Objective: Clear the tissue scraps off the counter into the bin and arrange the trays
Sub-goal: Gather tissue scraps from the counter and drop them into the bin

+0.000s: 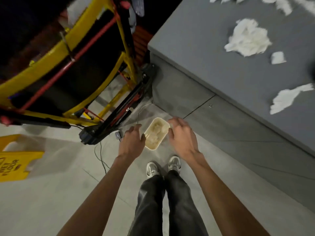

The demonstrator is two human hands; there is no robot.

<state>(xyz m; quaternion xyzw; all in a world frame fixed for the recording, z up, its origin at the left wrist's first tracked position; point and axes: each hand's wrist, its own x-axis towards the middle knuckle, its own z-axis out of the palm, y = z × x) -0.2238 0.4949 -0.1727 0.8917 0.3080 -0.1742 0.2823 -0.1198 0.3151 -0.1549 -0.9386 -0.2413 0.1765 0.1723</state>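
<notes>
Left hand (132, 142) beside the bin (152, 148), fingers (136, 129) loose, empty; right hand (183, 137) over its rim, fingers curled, hold unclear. Tissue scraps (248, 38) dot the table (204, 40).

Open floor (59, 193) near left, yellow cart (68, 65) blocking far left, counter (221, 74) walling right, bin (156, 133) squeezed between.

Wet-floor sign (17, 159) near what seems a yellow cart (25, 72).
</notes>
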